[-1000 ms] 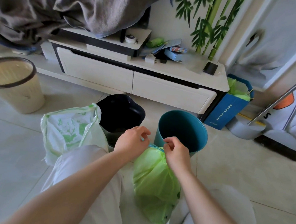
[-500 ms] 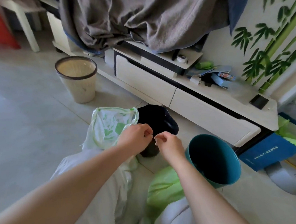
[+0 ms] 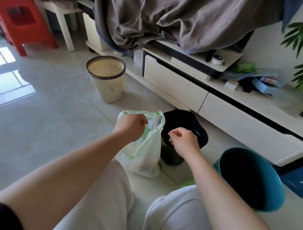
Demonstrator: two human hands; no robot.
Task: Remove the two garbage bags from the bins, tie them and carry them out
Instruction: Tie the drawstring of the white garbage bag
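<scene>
A white garbage bag with green print [image 3: 143,157] stands open on the floor, touching the black bin [image 3: 194,131]. My left hand [image 3: 130,127] grips the bag's rim at its near left side. My right hand [image 3: 183,140] hovers over the black bin just right of the bag, fingers curled, with nothing visible in it. Only a sliver of the light green garbage bag [image 3: 186,183] shows on the floor behind my right knee. The teal bin [image 3: 248,181] stands to the right, without a bag in it.
A beige slatted bin [image 3: 105,80] stands further back on the tiled floor. The low white TV cabinet [image 3: 222,111] runs behind the bins, with a grey cloth [image 3: 176,14] hanging over it. A red stool [image 3: 20,16] is at far left, and a blue box [image 3: 301,179] at right.
My view has swung left. Both hands left the green bag's top and moved to the white bag; the left hand took hold of its rim. The green bag now lies low behind my knee.
</scene>
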